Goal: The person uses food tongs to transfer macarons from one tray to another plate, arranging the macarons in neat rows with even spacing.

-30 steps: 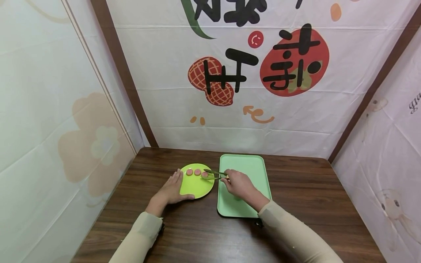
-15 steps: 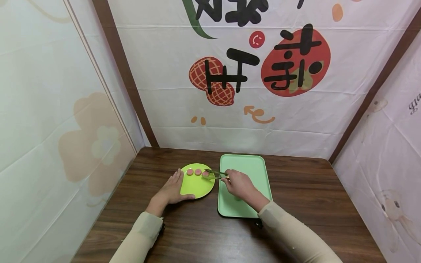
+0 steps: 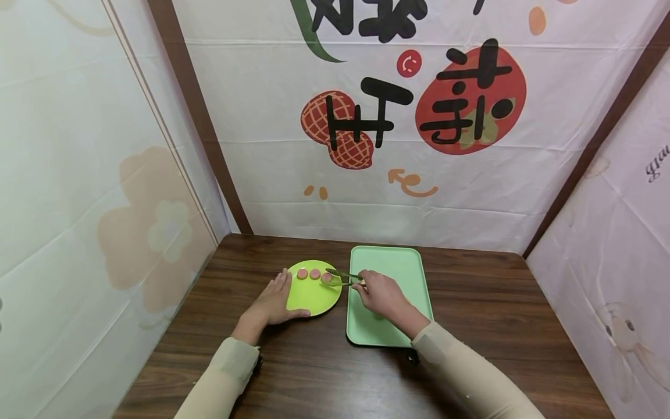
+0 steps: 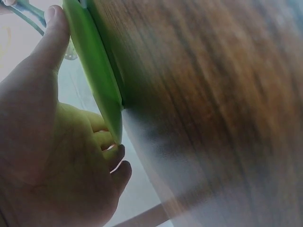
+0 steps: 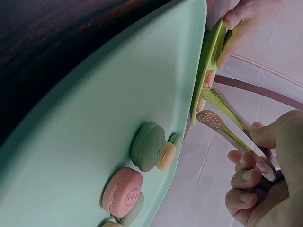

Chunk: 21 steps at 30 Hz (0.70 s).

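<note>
Three pink cookies: in a row on the far part of the yellow-green plate, left of the green tray.
Left hand: spread along the plate's left rim, thumb at the near edge.
Right hand: curled round the tongs; tips parted about the rightmost cookie, contact unclear.
Tray load: more cookies.
Step, as judged: probably placing the row's right end.
Next move: calls for withdrawing the tips without nudging the row.
</note>
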Tool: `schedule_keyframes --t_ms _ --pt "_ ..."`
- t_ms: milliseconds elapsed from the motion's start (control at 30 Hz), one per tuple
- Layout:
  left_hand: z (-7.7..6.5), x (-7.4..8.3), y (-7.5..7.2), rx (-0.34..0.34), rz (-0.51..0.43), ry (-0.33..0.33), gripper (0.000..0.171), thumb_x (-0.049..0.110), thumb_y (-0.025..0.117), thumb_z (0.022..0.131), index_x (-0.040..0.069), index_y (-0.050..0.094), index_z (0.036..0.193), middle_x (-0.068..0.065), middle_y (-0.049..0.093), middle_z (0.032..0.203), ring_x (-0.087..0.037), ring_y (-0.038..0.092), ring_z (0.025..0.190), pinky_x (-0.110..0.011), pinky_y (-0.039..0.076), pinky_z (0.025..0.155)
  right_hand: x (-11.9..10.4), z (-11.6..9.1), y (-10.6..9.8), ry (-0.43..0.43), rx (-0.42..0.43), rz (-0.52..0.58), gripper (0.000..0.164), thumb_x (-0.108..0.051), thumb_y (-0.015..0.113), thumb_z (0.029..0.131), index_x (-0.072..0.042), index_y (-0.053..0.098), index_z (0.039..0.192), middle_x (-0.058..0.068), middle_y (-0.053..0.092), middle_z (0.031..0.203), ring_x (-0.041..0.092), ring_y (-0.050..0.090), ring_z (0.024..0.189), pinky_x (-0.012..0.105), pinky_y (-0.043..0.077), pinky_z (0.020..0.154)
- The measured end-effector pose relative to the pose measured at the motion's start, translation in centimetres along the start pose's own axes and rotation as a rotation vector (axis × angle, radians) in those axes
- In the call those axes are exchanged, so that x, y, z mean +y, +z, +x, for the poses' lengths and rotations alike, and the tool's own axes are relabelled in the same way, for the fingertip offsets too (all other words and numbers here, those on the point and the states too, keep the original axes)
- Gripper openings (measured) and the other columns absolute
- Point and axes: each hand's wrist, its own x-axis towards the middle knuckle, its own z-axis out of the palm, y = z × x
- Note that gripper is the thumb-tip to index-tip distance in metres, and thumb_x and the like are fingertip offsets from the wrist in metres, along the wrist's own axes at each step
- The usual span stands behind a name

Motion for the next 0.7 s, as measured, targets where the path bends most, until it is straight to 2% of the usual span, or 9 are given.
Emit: schedule_keyframes --t_ms 300,467,700 --pt "-0.1 -0.1 0.1 0.02 0.009 0.001 0.131 0.074 0.072 0.09 -0.01 0.011 0.168 -0.03 0.004 0.177 -0.043 0.008 0.165 -0.055 0.013 0.134 0.7 -0.9 -0.8 0.049 -0.002 0.086 0.022 -0.028 0.073 0.105 -0.006 0.073 0.11 0.002 0.072 0.092 0.013 0.066 0.073 0.035 0.057 0.062" --pt "-0.3 0.0 0.1 0.017 -0.005 -0.002 0.13 0.075 0.072 0.09 -0.01 0.01 0.168 -0.03 0.003 0.177 -0.044 0.008 0.165 -0.056 0.012 0.134 1.4 -1.7 -1.3 0.092 -0.002 0.112 0.026 -0.029 0.073 0.105 -0.005 0.073 0.116 -0.001 0.066 0.081 0.012 0.059 0.065 0.036 0.053 0.059" --pt "-0.5 0.1 0.0 0.016 -0.003 -0.001 0.13 0.075 0.071 0.09 -0.011 0.01 0.167 -0.03 0.003 0.177 -0.044 0.008 0.165 -0.056 0.013 0.134 2.7 -2.9 -2.0 0.136 0.014 0.138 0.035 -0.03 0.071 0.106 0.0 0.072 0.125 0.006 0.074 0.094 0.015 0.068 0.072 0.04 0.06 0.065"
